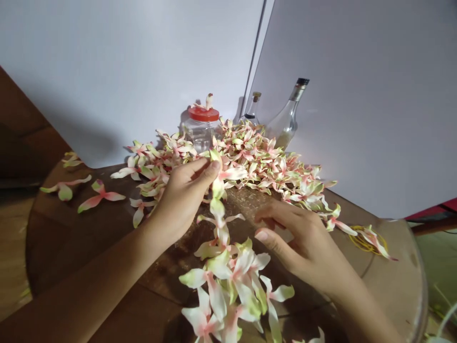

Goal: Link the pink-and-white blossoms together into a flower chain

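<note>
My left hand point(191, 193) pinches a flower point(226, 175) between thumb and fingers; its petals are white and pale green with a pink centre. Below it, a trail of similar flowers point(232, 271) runs down toward me; whether they are joined by a string I cannot tell. My right hand point(300, 233) hovers to the right of that trail, thumb and fingers apart and nothing visible between them. Behind both hands, a large heap of the same flowers point(250, 152) spreads across the round brown table point(117, 257).
At the back stands a clear jar point(202, 136) with a red lid, a flower on top. Beside it are a small corked bottle point(253, 109) and a taller glass bottle point(291, 114). Yellow bands point(362, 243) lie at right. Pale panels point(160, 62) rise behind the table.
</note>
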`<state>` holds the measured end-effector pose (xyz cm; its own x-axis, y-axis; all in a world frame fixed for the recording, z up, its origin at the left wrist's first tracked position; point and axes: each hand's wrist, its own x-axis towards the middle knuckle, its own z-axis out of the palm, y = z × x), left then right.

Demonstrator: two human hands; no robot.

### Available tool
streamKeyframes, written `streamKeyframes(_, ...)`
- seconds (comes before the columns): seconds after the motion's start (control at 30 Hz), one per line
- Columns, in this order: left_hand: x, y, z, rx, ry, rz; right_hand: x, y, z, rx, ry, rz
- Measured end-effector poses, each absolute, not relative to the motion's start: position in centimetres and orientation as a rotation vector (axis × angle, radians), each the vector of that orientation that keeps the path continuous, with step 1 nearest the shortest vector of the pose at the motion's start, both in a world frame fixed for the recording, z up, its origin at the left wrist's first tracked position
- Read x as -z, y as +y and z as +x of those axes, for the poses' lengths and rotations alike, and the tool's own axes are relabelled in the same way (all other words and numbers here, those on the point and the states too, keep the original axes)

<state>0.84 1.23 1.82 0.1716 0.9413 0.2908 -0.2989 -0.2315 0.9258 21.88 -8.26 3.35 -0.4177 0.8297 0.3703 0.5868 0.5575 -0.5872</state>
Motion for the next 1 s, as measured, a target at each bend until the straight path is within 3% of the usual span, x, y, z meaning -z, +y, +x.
streamKeyframes(0.23, -0.8, -0.4, 1.6, -1.275, 0.680, 1.415, -2.0, -8.1, 19.6, -0.570, -1.993, -1.146)
streamKeyframes(0.57, -1.1, 2.0, 1.2, -1.559, 0.631, 1.000, -2.4, -8.8, 18.4, -0.790, -2.056, -1.006)
streamKeyframes(0.73, -1.3, 3.5, 0.3, -1.594, 0.445, 1.064, -2.2, -8.7, 18.6, -0.859, -2.126, -0.989)
streamKeyframes(1.0, -2.4, -0.9, 1.1, -1.296, 0.525, 1.754, -1.6, -8.8, 19.6, -0.386, -1.743, -1.108)
